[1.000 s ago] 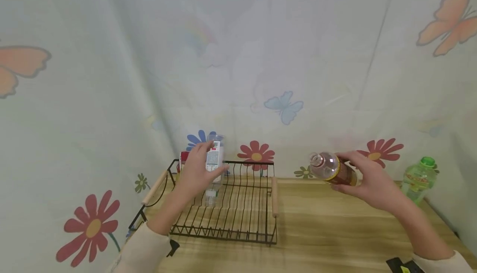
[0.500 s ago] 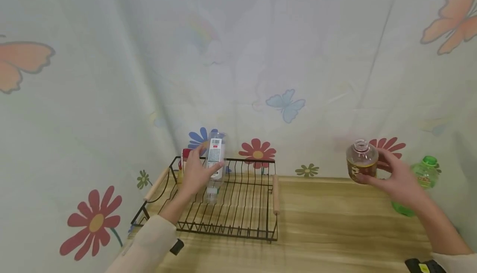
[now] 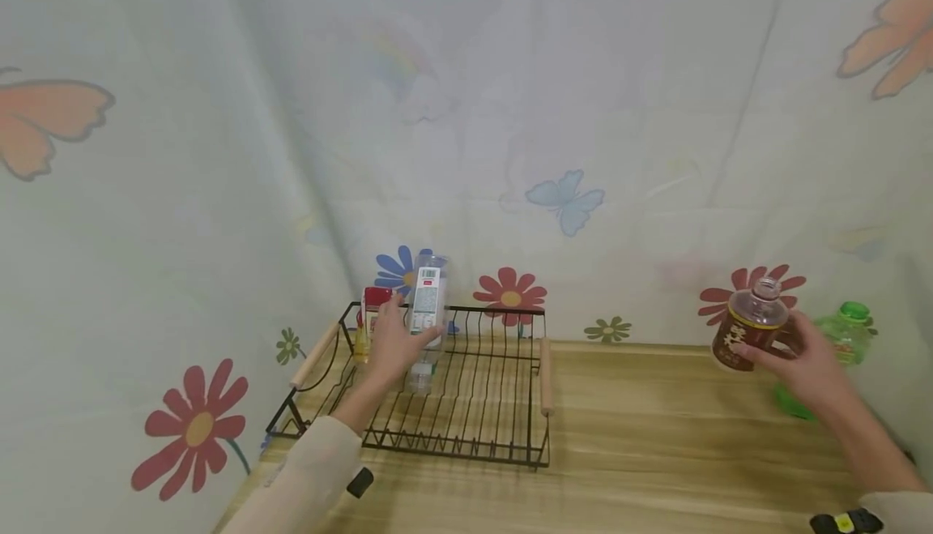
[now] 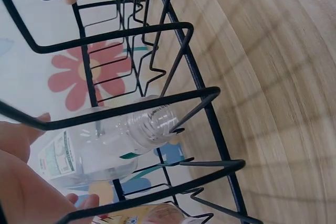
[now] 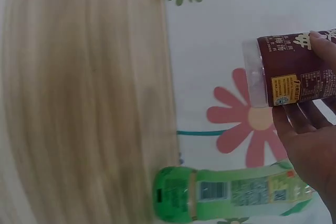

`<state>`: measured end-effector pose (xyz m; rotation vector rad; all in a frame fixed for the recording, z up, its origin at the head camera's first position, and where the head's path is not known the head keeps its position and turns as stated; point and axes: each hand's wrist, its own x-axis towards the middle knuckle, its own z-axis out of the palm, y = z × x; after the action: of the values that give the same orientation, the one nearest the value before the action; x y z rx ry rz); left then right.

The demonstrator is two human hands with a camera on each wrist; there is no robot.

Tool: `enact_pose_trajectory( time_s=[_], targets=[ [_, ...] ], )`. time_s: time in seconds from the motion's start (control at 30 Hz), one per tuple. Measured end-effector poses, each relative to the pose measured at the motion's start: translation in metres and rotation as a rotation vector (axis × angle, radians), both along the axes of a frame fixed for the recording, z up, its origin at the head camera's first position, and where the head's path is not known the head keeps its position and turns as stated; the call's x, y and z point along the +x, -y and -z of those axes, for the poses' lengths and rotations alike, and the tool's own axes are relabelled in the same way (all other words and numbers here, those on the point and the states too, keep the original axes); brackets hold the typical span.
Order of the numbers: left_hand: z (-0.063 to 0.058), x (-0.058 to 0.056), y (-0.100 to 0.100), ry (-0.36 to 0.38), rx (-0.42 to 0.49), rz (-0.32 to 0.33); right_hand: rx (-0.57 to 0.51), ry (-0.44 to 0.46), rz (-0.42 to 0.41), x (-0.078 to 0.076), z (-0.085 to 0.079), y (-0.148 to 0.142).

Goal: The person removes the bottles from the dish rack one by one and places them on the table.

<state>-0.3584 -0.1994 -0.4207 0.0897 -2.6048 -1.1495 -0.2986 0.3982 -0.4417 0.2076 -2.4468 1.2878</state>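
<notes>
My left hand [image 3: 397,343] is at the dish rack [image 3: 474,389], beside a clear plastic bottle [image 3: 428,299] that stands upside down in it, neck between the wires. The thumb overlaps the bottle's front; the fingertips lie just left of it, spread loosely. In the left wrist view the bottle [image 4: 100,148] slants past the black wires, its neck low among them. At the right, my right hand [image 3: 809,364] grips a capless clear bottle with a dark brown label [image 3: 743,343], raised off the table and tilted slightly, mouth up. Its base [image 5: 255,74] shows in the right wrist view.
A green bottle [image 3: 849,335] stands behind the right hand near the table's right side. A red-and-white labelled bottle [image 3: 377,299] is in the rack's back left. The rack has wooden handles [image 3: 547,378]. A patterned cloth [image 3: 619,113] rises behind the wooden table [image 3: 619,437].
The right hand has carried the brown-labelled bottle rightward and turned its mouth from facing forward to upward. The left fingertips have drawn back slightly from the clear bottle, which stays in place.
</notes>
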Motion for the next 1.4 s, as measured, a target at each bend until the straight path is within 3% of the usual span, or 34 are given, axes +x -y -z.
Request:
enact_pose_trajectory(
  time_s=[0.3, 0.77, 1.17, 1.4],
  targets=[
    [0.006, -0.004, -0.003, 0.019, 0.033, 0.022, 0.047, 0.117, 0.075, -0.004, 0.020, -0.013],
    [0.013, -0.005, -0.001, 0.029, 0.044, 0.042, 0.056, 0.161, 0.105, 0.000, 0.053, -0.023],
    [0.018, -0.009, -0.006, 0.020, 0.007, 0.025, 0.021, 0.178, 0.104, 0.000, 0.071, -0.027],
    [0.025, -0.005, -0.002, 0.040, 0.052, 0.039, 0.053, 0.197, 0.122, -0.001, 0.071, -0.019]
  ],
)
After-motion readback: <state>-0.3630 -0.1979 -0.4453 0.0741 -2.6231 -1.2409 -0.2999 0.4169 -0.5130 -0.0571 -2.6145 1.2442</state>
